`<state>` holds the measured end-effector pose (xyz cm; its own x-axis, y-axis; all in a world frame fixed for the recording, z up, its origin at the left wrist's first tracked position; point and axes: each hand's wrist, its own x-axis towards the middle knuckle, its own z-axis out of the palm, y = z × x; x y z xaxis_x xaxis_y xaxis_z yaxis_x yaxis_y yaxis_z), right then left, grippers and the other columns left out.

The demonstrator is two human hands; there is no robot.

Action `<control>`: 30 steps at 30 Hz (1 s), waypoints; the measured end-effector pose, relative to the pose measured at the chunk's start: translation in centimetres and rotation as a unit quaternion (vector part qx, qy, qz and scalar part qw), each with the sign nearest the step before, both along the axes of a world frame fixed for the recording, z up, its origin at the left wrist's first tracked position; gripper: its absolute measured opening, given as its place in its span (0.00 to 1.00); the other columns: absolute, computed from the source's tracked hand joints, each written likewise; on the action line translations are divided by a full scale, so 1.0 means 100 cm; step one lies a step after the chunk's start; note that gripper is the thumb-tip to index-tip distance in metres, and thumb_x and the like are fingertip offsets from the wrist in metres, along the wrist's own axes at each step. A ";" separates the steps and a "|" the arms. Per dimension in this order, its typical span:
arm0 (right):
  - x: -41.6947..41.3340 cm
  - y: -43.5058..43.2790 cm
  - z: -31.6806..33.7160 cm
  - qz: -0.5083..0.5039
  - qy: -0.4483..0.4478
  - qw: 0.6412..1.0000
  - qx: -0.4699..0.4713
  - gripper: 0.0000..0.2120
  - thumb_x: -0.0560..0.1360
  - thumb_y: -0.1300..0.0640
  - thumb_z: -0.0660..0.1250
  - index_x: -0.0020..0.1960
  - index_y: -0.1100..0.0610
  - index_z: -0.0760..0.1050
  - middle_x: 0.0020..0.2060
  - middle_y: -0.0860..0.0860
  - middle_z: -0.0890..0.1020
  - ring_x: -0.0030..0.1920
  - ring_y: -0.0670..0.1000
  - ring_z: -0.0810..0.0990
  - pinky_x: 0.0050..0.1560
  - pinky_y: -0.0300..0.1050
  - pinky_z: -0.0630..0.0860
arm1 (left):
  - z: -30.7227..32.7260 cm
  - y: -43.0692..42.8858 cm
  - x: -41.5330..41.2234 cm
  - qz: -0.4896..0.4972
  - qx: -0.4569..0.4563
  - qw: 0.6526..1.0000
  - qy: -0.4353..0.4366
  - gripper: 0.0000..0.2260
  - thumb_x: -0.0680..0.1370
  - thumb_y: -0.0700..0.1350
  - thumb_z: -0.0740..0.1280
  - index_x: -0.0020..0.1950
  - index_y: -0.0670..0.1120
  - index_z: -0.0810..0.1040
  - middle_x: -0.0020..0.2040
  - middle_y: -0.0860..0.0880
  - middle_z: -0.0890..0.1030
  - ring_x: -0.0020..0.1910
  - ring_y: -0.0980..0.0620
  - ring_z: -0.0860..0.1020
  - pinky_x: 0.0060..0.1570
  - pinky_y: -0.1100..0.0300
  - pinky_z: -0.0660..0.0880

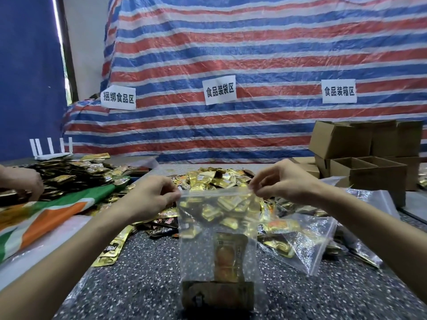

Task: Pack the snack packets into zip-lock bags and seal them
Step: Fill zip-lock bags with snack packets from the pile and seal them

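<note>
While pinched at both top corners by left hand (pixel 150 195) and right hand (pixel 282 179), the bag (pixel 217 250) should be zipped end to end.

Zip-lock bag (pixel 198 250): thin clear plastic film, glossy, lightly creased.
Snack packets (pixel 208 179) behind the zip-lock bag: gold and black foil-look film, high gloss.
Counter (pixel 138 273) under the zip-lock bag: dark, speckled, stone-like, matt.
Boxes (pixel 369 169) right of the zip-lock bag: brown cardboard, matt.
Tarpaulin (pixel 254 54) behind the zip-lock bag: woven plastic, crinkled, slight sheen.
3 labels (pixel 220 90): white paper, matt.
</note>
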<state>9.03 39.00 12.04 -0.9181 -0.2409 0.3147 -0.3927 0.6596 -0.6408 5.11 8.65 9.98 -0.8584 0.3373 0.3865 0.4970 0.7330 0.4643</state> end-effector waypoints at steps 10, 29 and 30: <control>0.009 -0.010 0.003 -0.001 0.026 0.998 -0.054 0.12 0.72 0.74 0.69 0.42 0.57 0.81 0.40 0.54 0.85 0.37 0.42 0.82 0.40 0.33 0.78 | -0.002 -0.001 0.010 -0.014 0.034 0.997 0.073 0.08 0.80 0.41 0.67 0.41 0.48 0.76 0.37 0.50 0.78 0.35 0.52 0.74 0.35 0.58 0.68; 0.001 -0.115 0.007 0.080 0.144 0.973 0.164 0.02 0.76 0.55 0.72 0.47 0.52 0.83 0.44 0.46 0.84 0.46 0.44 0.81 0.47 0.44 0.81 | -0.005 -0.003 0.029 -0.055 0.049 0.990 0.119 0.07 0.80 0.42 0.68 0.42 0.51 0.77 0.37 0.54 0.78 0.35 0.61 0.74 0.33 0.67 0.67; 0.001 -0.116 0.007 0.083 0.141 0.974 0.157 0.01 0.76 0.56 0.72 0.47 0.52 0.83 0.44 0.46 0.84 0.45 0.44 0.81 0.47 0.45 0.82 | -0.006 -0.004 0.029 -0.056 0.051 0.990 0.118 0.07 0.80 0.42 0.68 0.43 0.51 0.77 0.38 0.53 0.78 0.35 0.60 0.74 0.34 0.66 0.67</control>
<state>9.14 27.38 12.74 -0.7453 -0.5043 0.4361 -0.6428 0.7173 -0.2689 8.04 8.21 9.33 -0.7000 0.3738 0.6085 0.6756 0.6227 0.3948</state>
